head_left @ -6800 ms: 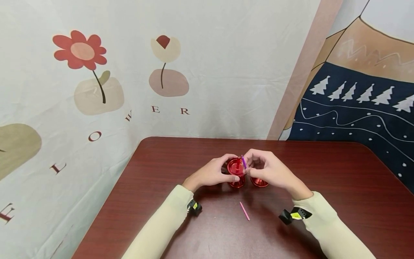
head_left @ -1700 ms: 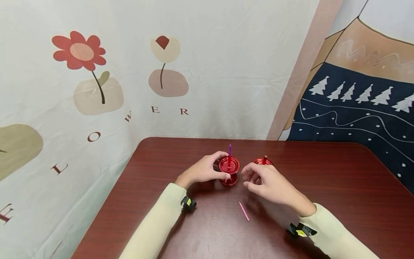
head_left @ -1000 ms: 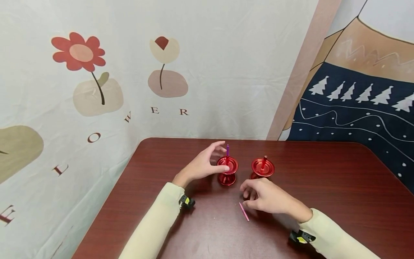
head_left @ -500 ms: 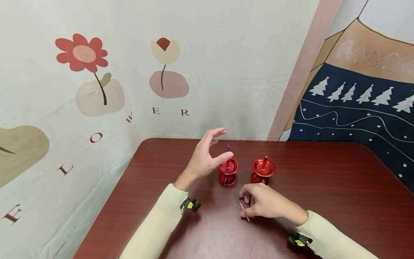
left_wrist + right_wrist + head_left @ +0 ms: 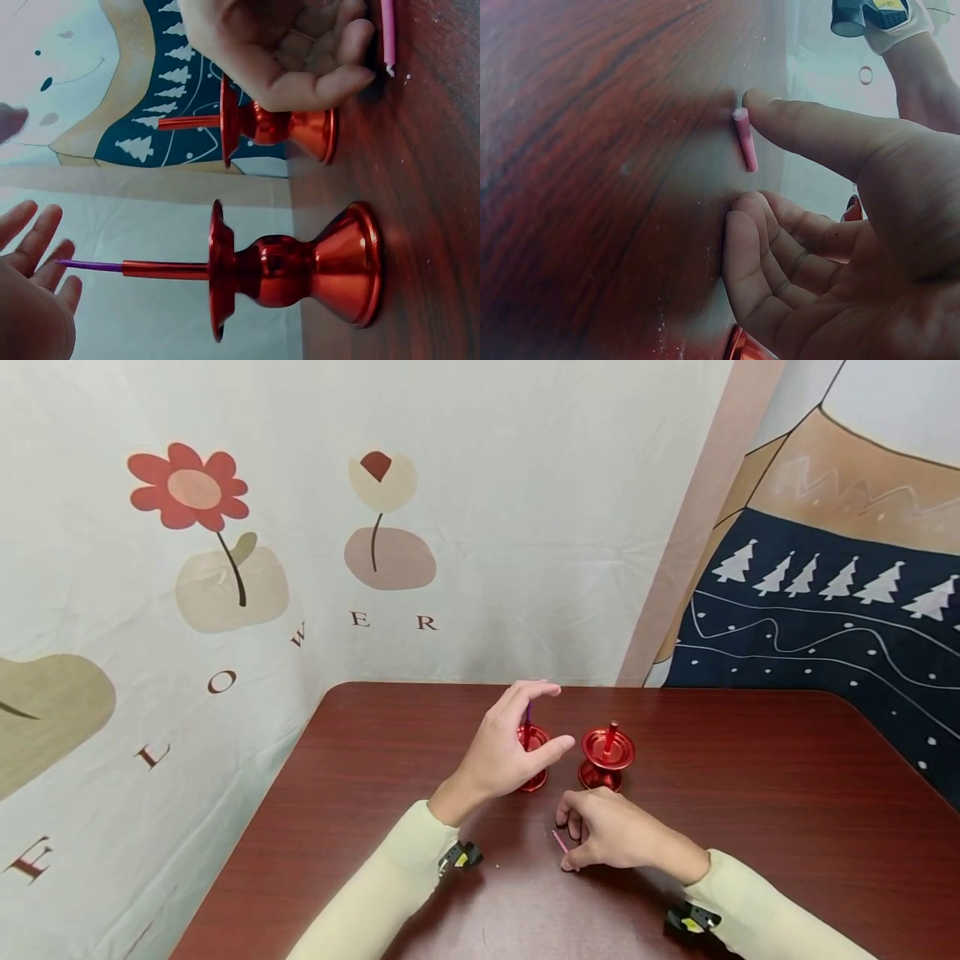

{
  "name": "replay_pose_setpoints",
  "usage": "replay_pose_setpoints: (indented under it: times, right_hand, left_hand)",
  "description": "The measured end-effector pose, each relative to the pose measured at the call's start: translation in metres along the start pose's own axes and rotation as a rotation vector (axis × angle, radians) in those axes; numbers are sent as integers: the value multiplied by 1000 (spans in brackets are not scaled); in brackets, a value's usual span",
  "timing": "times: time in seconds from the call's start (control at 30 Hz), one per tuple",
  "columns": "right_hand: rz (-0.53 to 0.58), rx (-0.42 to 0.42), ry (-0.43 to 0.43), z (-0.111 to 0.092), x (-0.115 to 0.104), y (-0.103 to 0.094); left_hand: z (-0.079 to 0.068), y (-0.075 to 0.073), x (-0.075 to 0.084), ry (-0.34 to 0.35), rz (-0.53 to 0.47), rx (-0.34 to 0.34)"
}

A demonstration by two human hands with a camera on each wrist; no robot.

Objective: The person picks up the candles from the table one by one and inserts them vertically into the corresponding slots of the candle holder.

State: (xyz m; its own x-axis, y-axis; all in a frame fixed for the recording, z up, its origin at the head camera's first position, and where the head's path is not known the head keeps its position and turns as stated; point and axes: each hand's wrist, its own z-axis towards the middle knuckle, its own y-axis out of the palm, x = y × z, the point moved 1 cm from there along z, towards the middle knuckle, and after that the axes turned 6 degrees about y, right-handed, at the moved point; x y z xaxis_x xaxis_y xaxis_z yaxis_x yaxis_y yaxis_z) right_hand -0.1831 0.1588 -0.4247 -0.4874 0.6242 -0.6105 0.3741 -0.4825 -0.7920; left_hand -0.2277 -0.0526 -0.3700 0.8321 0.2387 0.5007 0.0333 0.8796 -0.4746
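Note:
A purple candle [image 5: 94, 265] stands in the tube of the left red metal candle holder [image 5: 274, 270], upright on the table. My left hand [image 5: 495, 756] is up beside this candle with thumb and fingers spread apart, gripping nothing; in the head view it covers part of the holder. The pink candle [image 5: 746, 146] lies on the table. Over it is my right hand [image 5: 615, 831], thumb tip right at one end of the candle and the bent fingers apart from it. Behind that hand stands a second red candle holder [image 5: 602, 772], its tube without a candle.
The dark red-brown wooden table [image 5: 375, 760] ends at a wall hanging [image 5: 525, 527] with flowers and letters. Another hanging [image 5: 825, 610] with white trees is at the right. Small light specks [image 5: 497, 866] lie on the tabletop.
The purple candle went from my right hand into the left holder. My left hand let go of that holder and rose. My right hand came down toward me to the pink candle.

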Motion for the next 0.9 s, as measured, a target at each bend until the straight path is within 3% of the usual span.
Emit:
replay_pose_setpoints:
  times: [0.17,0.4,0.5,0.6,0.7,0.9]
  right_hand:
    - [-3,-8,8,0,0,0]
    - [1,-19,17,0,1,0]
    - [1,-22,18,0,1,-1]
    - [-2,-22,20,-1,1,-1]
    - [-5,-24,24,-2,2,-1]
    - [-6,-19,21,-6,4,-2]
  left_hand:
    - [-1,4,0,-8,30,37]
    - [7,4,7,129,-17,113]
    - [11,6,13,184,-39,103]
    - [14,11,20,193,-62,65]
    - [13,19,22,131,-93,6]
    - [8,37,19,-116,-162,-136]
